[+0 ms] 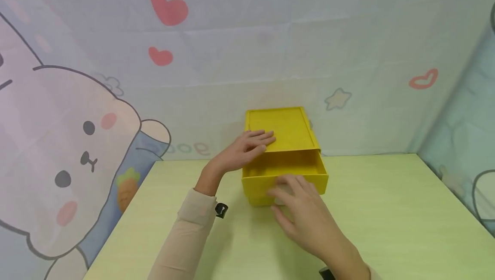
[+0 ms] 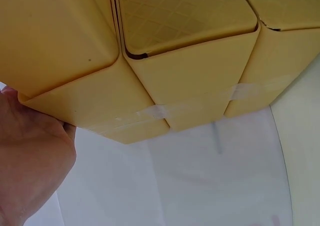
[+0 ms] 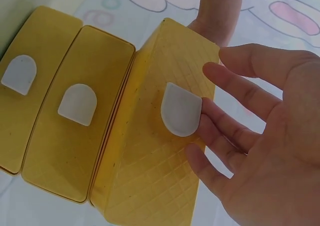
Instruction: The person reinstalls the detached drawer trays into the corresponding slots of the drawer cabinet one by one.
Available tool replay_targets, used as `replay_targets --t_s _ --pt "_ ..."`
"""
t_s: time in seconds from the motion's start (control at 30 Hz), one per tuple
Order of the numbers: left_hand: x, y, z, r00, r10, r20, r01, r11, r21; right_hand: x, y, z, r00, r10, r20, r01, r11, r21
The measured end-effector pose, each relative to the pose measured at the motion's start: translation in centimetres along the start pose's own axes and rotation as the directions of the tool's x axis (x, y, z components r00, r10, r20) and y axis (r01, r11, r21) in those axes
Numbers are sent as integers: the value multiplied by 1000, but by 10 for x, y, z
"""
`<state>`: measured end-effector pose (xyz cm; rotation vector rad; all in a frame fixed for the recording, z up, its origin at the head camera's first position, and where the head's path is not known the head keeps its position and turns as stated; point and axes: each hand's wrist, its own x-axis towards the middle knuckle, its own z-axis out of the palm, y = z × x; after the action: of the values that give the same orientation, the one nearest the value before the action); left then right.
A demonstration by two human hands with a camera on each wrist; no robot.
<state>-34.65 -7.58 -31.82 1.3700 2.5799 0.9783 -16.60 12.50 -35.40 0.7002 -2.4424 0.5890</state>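
Observation:
A small yellow drawer unit (image 1: 282,125) stands on the table, with its top drawer (image 1: 259,187) pulled partly out toward me. My left hand (image 1: 241,151) rests on the left side of the unit's top, fingers extended. In front of the pulled-out drawer is my right hand (image 1: 305,215), its fingers spread and slightly bent. The right wrist view shows those fingertips right at the edge of the drawer's white rounded handle (image 3: 181,110), not curled round it. Two lower drawers, with white handles (image 3: 77,104), sit closed. In the left wrist view, the unit's side (image 2: 190,75) shows strips of clear tape.
The light yellow-green table (image 1: 386,211) extends to both sides of the unit. Close behind hangs a pale cloth backdrop (image 1: 239,56) printed with hearts, a star and a large cartoon rabbit. Another cloth (image 1: 464,142) hangs along the right side.

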Motion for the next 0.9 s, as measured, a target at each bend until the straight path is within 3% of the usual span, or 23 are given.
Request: replay_targets --t_s 0.63,0.9 --pt "2 2 -2 999 2 34 -2 1000 7 4 14 5 995 24 102 -20 999 -33" --pt "2 2 -2 999 -1 37 1 1000 2 5 16 6 992 19 127 -19 1000 1"
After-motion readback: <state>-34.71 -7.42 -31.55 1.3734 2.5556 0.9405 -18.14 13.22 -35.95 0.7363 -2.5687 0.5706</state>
